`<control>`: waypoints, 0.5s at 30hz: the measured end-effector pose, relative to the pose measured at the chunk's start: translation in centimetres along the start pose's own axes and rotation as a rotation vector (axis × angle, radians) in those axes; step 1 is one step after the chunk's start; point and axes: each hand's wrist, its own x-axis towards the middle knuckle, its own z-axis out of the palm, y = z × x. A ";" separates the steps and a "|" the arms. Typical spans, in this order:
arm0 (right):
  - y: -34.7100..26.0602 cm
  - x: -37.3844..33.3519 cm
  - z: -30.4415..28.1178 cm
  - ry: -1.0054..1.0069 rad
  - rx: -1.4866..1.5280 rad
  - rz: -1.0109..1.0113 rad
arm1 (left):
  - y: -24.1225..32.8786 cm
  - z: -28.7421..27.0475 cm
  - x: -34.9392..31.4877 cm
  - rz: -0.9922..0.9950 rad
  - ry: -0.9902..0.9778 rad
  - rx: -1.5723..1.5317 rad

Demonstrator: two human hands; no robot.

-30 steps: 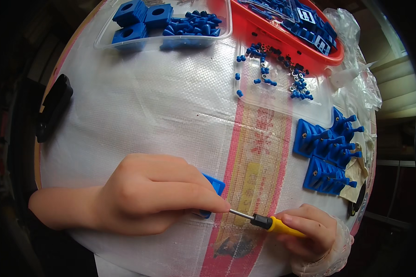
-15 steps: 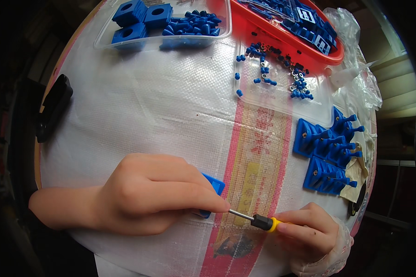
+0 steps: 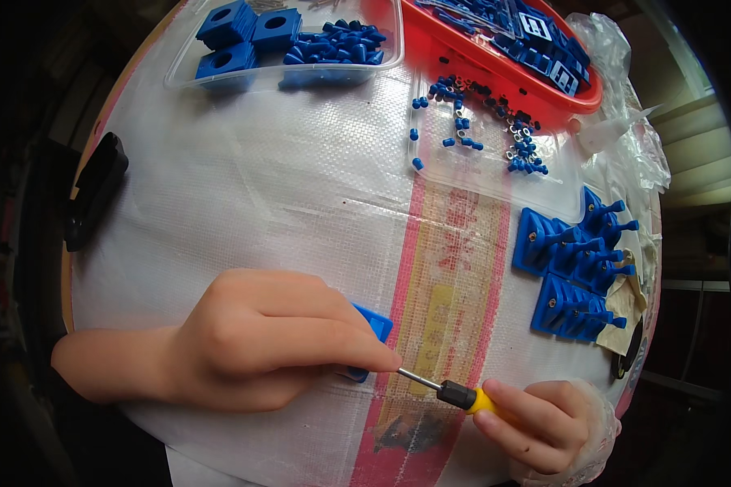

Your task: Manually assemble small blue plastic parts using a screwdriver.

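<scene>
Screwdriving, I'd judge: right hand (image 3: 548, 424) pinches the yellow-and-black screwdriver (image 3: 456, 394) by its handle; left hand (image 3: 272, 341) covers a flat blue plastic piece (image 3: 378, 324) toward the white-sheeted tabletop (image 3: 243, 203)'s near edge, grip hidden. Next turn calls for steady alignment.

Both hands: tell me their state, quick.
Left hand: closed over a blue piece, grip mostly hidden.
Right hand: closed, holding the yellow-handled screwdriver.

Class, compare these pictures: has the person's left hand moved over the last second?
No, not visibly: against the pink-edged printed band, the left hand keeps its place, shifting neither left nor right.
</scene>
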 end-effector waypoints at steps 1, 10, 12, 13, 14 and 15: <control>0.3 -0.2 0.5 0.031 0.063 0.023 | 0.0 0.0 0.1 0.001 -0.004 0.001; 1.0 0.0 0.8 0.035 0.029 -0.056 | -0.1 0.1 -0.3 0.022 0.017 0.051; 0.6 0.0 0.6 0.011 -0.084 -0.073 | 0.0 0.2 -0.4 0.020 0.026 0.058; 0.3 0.1 0.8 0.032 -0.091 -0.047 | 0.0 0.2 -0.4 0.018 0.031 0.062; 0.2 0.1 0.8 0.051 -0.101 -0.016 | 0.0 0.2 -0.3 0.020 0.025 0.061; 0.3 0.1 0.8 0.068 -0.023 0.037 | 0.0 0.1 -0.3 0.021 0.020 0.061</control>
